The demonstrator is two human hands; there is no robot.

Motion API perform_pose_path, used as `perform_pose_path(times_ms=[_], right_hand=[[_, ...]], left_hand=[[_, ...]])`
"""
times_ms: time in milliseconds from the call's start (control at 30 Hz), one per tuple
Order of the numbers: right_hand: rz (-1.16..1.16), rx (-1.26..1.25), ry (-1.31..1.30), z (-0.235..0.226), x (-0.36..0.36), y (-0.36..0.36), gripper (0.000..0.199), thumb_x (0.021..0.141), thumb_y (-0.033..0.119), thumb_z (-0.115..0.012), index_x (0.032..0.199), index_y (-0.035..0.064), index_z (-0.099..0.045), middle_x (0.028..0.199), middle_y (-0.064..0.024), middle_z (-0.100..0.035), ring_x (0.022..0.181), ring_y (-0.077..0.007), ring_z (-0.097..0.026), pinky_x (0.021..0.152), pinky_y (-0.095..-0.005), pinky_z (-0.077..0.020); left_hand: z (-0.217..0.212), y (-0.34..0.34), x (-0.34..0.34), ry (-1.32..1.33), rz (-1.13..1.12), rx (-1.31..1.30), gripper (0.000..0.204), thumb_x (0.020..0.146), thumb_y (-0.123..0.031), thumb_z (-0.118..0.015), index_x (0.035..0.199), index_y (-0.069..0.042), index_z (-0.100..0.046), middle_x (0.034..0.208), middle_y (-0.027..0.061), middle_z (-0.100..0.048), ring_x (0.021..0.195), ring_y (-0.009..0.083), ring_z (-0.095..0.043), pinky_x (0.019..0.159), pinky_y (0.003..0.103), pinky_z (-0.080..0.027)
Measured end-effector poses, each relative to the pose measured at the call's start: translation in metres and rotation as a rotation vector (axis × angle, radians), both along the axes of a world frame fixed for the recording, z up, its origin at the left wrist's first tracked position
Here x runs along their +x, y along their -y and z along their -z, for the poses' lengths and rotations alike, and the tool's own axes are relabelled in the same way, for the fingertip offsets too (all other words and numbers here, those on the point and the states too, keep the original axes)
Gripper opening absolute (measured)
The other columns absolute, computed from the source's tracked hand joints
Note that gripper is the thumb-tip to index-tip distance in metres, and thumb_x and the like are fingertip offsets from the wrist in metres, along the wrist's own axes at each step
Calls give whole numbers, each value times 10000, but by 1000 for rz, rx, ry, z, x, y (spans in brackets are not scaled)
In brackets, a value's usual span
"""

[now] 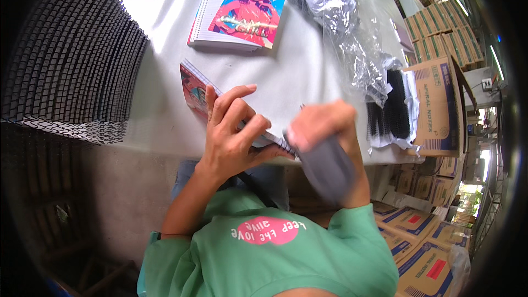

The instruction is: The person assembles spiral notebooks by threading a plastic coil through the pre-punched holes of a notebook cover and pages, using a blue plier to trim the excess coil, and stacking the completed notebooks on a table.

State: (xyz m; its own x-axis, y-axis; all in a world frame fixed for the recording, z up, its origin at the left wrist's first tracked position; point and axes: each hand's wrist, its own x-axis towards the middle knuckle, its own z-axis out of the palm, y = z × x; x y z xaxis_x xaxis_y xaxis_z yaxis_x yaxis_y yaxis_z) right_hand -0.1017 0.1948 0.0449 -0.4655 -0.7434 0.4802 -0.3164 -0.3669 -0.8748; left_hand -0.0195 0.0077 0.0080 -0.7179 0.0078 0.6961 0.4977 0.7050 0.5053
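Observation:
My left hand [228, 137] grips a spiral notebook [193, 92] near the table's front edge. The notebook is tilted up, with its colourful cover turned left and its ruled pages showing along the top. My left thumb lies by the bound edge at the notebook's near right end. Closed in a fist, my right hand [325, 122] is smeared by motion. It holds a dark grey tool [329, 171] close to that end of the binding; its kind is blurred. Beyond my hands lies a stack of notebooks [247, 17], the top one showing a bright illustrated cover.
On the left rises a tall stack of black wire binding mesh [77, 49]. Clear plastic wrap [352, 38] lies crumpled at the back right. Black binding pieces [397, 104] rest beside a brown carton [434, 110] at the right. Several cartons [418, 242] are stacked lower right.

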Motion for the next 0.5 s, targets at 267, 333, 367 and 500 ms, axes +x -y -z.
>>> perform_pose_path(times_ms=[267, 333, 367, 500], right_hand=[[501, 434, -167, 18, -9, 12, 115, 723, -7, -642, 834, -7, -671, 827, -114, -674, 765, -176, -642, 679, -281, -501], [264, 69, 57, 11, -2, 14, 173, 651, -87, -671, 793, 12, -677, 781, -99, -677, 742, -193, -658, 686, -285, -521], [137, -14, -20, 3, -3, 17, 156, 671, -81, -655, 794, 12, -676, 767, -113, -673, 735, -198, -658, 671, -290, -522], [646, 351, -103, 23, -12, 21, 82, 741, 15, -611, 792, -21, -664, 778, -156, -663, 681, -213, -650, 628, -288, -525]], left_hand=[[6, 1, -1, -43, 64, 135, 708, 567, -465, -766, 1131, -118, -514, 862, 41, -533, 1108, 248, -478, 1091, 503, -69], [9, 1, 1, -16, 69, 176, 733, 552, -470, -772, 1141, -121, -509, 888, 44, -542, 1123, 253, -472, 1079, 551, -39], [8, 3, -1, -31, 36, 122, 740, 547, -480, -768, 1141, -121, -512, 891, 45, -541, 1124, 250, -473, 1069, 575, -31], [-10, 15, 1, 32, -205, -49, 686, 440, -563, -764, 929, -121, -575, 933, 77, -479, 1131, 306, -414, 980, 644, -128]])
